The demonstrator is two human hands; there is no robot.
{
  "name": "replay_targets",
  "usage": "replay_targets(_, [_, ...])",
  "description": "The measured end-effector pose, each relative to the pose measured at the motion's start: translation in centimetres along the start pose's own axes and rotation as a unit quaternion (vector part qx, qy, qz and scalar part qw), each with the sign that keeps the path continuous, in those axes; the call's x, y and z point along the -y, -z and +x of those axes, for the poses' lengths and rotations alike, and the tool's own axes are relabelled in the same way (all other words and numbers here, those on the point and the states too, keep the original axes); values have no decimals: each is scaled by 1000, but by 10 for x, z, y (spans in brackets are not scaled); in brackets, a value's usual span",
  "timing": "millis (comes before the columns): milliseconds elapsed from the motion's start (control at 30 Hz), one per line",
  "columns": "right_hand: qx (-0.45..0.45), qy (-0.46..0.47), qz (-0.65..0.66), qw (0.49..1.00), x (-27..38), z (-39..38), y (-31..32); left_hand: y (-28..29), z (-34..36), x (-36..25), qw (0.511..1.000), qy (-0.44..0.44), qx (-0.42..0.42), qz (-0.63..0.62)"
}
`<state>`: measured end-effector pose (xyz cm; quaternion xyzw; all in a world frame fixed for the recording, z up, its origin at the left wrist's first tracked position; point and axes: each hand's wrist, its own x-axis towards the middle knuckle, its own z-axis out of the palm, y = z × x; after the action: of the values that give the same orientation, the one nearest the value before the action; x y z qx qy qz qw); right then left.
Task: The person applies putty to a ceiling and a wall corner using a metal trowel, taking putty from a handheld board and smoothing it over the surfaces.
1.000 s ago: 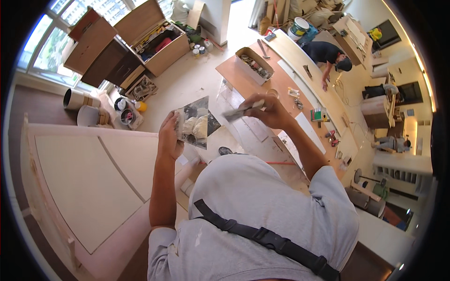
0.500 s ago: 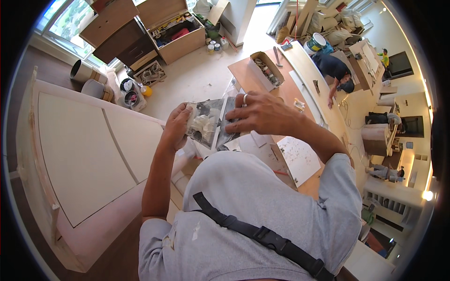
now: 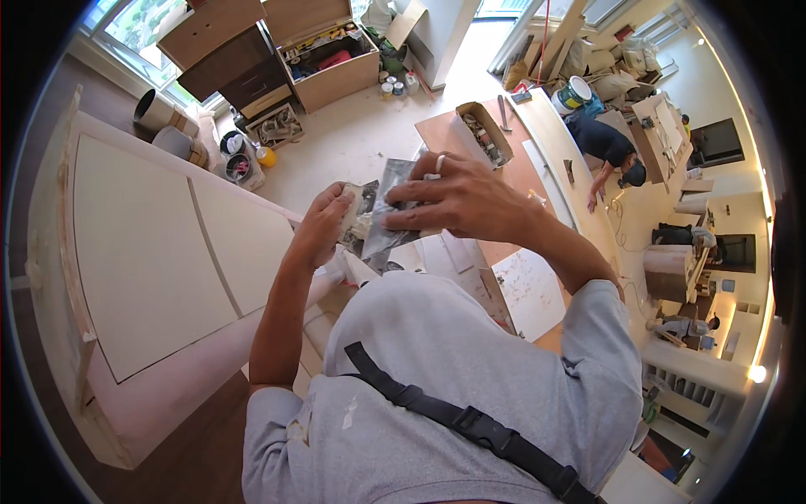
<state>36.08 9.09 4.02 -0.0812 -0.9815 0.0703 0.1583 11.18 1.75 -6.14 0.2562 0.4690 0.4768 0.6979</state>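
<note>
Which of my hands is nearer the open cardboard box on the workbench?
Right. In view, your right hand, gripping a scraper, is just below and left of the box; your left hand, holding a smeared plate, is farther left.

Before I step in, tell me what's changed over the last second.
The right hand moved leftward, bringing its flat blade from beside the paste-covered plate to across its right part, hiding much of the paste. Nothing was let go or newly taken hold of. The left hand still holds the plate; the box of hardware still stands on the table.
</note>
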Motion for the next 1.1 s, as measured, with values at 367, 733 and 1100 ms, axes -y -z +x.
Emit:
replay_targets(367, [76, -23, 36, 996, -3, -9, -19, 10, 0, 14, 981, -79, -166, -65])
replay_targets(733, [-98, -296, 808, 501, -38, -32, -110, -4, 1, 39, 972, -105, -24, -207])
replay_targets(1100, [-301, -350, 654, 600, -19, -29, -114, 7, 1, 48, 923, -220, -290, -126])
